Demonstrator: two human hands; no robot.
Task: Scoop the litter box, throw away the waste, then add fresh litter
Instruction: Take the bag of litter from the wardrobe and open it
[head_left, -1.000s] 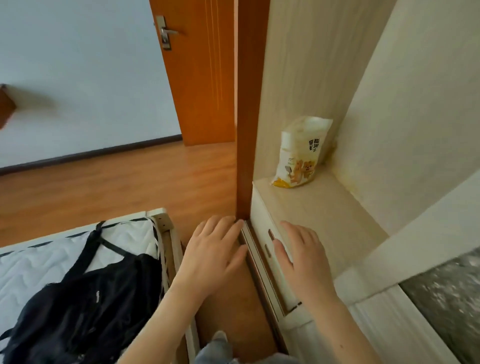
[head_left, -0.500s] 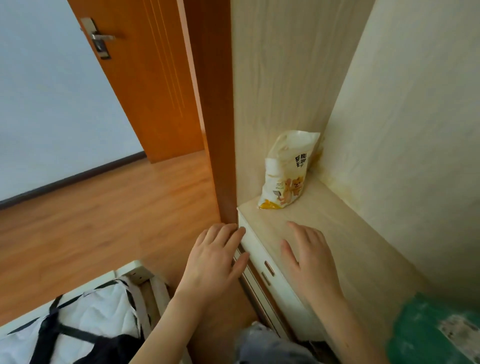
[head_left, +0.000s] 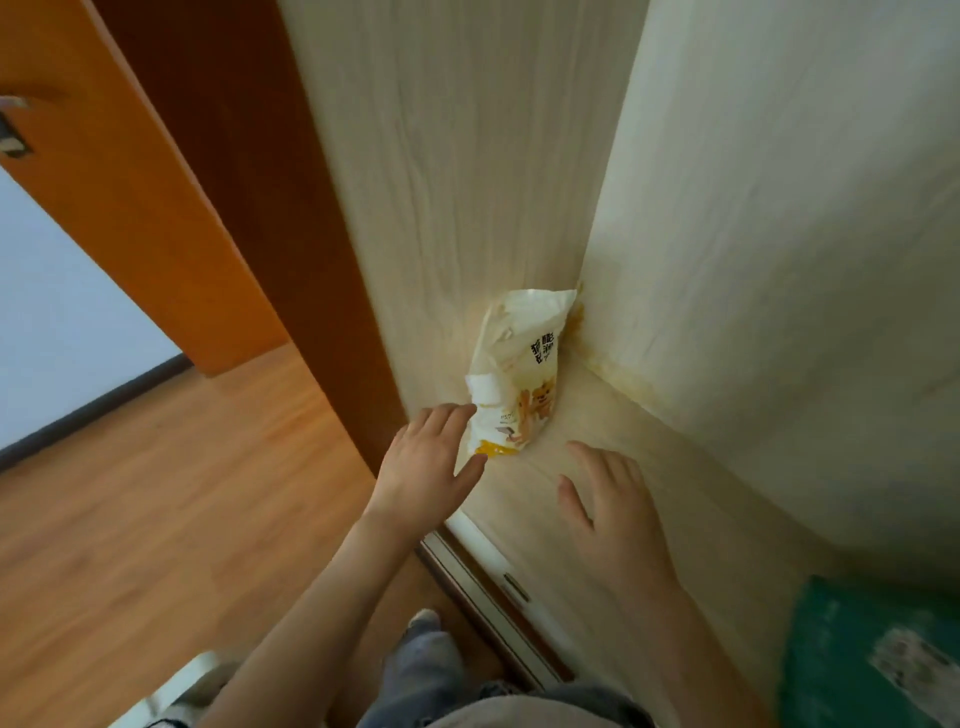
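From the head view, the only one supplied, we take the litter bag (head_left: 517, 376) as our landmark: a white pouch with yellow base and cartoon print, standing upright in the back corner of a pale wooden shelf (head_left: 639, 499), leaning toward the side panel behind it. The left hand (head_left: 423, 465) is just in front of and left of the bag, fingers straight and spread, fingertips at the bag's lower left edge; we cannot tell whether they touch it, and it grips nothing. The right hand (head_left: 608, 506) is in front of and to the right of the bag, apart from it, fingers extended and relaxed over the shelf surface, holding nothing. Compared with half a second ago, both hands have advanced from the shelf's front edge toward the bag, and the camera has closed in, so the bag now sits nearer centre. We judge this as the reach for fresh litter; the bag is not yet grasped. No litter box or scoop is in view, so we cannot confirm the scooping and disposal steps. An orange door (head_left: 119, 208) stands well left of the bag, and a green object (head_left: 872, 649) lies near right, unidentifiable.
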